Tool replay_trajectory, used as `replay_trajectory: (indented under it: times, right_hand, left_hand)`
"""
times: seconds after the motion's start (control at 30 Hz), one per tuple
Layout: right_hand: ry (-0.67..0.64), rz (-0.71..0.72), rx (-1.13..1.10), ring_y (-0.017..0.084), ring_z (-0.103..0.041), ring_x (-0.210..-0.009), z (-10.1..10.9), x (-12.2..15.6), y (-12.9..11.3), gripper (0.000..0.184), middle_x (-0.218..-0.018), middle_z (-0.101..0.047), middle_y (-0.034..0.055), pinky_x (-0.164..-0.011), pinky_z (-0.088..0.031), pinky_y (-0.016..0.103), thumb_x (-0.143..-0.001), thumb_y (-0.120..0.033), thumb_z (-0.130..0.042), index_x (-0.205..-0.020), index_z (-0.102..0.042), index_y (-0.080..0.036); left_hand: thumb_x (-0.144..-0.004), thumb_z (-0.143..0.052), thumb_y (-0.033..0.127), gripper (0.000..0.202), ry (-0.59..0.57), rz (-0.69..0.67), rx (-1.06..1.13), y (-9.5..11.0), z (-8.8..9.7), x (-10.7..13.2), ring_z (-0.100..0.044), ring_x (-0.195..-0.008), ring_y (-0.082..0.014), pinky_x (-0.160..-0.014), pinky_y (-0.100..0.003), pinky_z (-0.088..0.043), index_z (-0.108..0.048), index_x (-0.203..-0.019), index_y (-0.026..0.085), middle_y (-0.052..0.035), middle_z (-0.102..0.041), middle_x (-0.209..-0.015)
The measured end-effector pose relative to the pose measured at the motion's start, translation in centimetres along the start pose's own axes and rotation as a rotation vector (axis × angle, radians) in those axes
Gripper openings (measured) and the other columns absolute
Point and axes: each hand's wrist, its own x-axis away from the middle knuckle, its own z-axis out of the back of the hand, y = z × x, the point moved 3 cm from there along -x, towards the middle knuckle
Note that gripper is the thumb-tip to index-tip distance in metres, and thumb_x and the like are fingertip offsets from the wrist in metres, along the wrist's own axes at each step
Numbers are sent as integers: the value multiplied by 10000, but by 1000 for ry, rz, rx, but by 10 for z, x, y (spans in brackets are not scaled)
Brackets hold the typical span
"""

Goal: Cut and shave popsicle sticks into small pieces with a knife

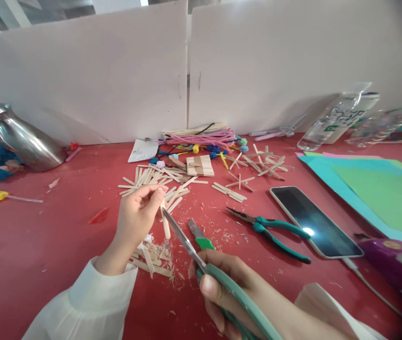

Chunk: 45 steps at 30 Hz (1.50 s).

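My left hand [137, 215] pinches a thin wooden craft stick [166, 225] that hangs downward from its fingertips. My right hand [227, 288] grips green-handled scissors [201, 264], whose blade tip touches the stick near its upper part. Below the stick lies a small heap of cut stick pieces and shavings [151, 259] on the red table [45, 245]. A green utility knife [199, 234] rests just right of the scissor blade.
Loose sticks [151, 179], stacked sticks [200, 166] and pipe cleaners [202, 138] lie further back. Teal pliers [271, 231], a phone [314, 221], coloured paper [374, 189], a plastic bottle [331, 120] sit right; a metal jug [23, 139] left. White boards close off the back.
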Motion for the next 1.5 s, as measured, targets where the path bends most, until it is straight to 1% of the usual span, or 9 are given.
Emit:
replay_trajectory:
  times: [0.17,0.33,0.5,0.73,1.0,1.17,1.3,1.43,1.5]
  right_hand:
    - [30,-17,21,30,-423,-338,-1,-1,-2,671,-502,-481,-96,-326,-309,122,-625,-774,-510,-942,-405,-192]
    - [37,0,35,36,-450,-373,-1,1,-2,669,-524,-478,-88,-345,-322,123,-639,-786,-475,-944,-426,-192]
    - [30,-12,45,30,-434,-359,-1,2,-1,655,-526,-487,-87,-339,-308,122,-649,-773,-485,-949,-407,-195]
    - [45,-39,26,37,-426,-342,-1,2,-2,682,-501,-484,-92,-329,-305,129,-620,-765,-527,-972,-408,-193]
    - [10,26,17,25,-411,-324,-1,-1,2,540,-487,-480,-89,-309,-298,111,-699,-683,-551,-877,-424,-189]
    - [18,40,28,14,-402,-323,1,1,3,505,-498,-480,-90,-296,-281,93,-735,-652,-543,-886,-424,-185]
    - [-6,34,44,20,-405,-311,1,0,2,520,-475,-475,-88,-275,-271,91,-707,-679,-547,-830,-431,-187]
    - [8,-11,44,32,-405,-295,4,1,0,565,-461,-475,-90,-258,-265,96,-682,-722,-523,-861,-434,-194]
    - [1,-29,43,32,-409,-298,5,2,-2,565,-473,-482,-87,-258,-268,97,-679,-726,-520,-854,-435,-196]
  left_hand:
    - [-774,-550,313,193,11,16,16,0,-1,0,-531,-404,-96,-429,-195,-465,-654,-783,150,32,-588,-509]
    - [-791,-546,306,182,48,-36,-17,1,-1,2,-525,-414,-91,-436,-191,-457,-648,-801,156,35,-565,-517]
    - [-802,-539,317,189,40,-64,-37,-1,-1,3,-519,-417,-90,-450,-195,-454,-646,-804,162,36,-566,-524]
    - [-800,-540,321,197,24,-47,-36,-1,-1,2,-540,-440,-98,-463,-196,-463,-650,-797,157,26,-588,-537]
    - [-795,-545,326,201,6,-34,-33,0,-1,4,-557,-447,-101,-462,-193,-470,-651,-798,156,17,-603,-554]
    - [-800,-528,330,217,-4,-51,-48,1,-1,3,-592,-492,-124,-473,-200,-473,-647,-797,149,11,-601,-544]
    - [-805,-526,331,215,-29,-99,-68,1,-1,3,-632,-571,-144,-503,-202,-478,-647,-810,153,9,-605,-569]
    - [-827,-512,329,215,-75,-141,-112,1,-2,4,-581,-468,-111,-471,-198,-440,-642,-834,158,26,-579,-556]
    - [-834,-510,315,199,-81,-198,-150,2,-2,4,-540,-413,-97,-464,-202,-429,-643,-825,167,37,-566,-525]
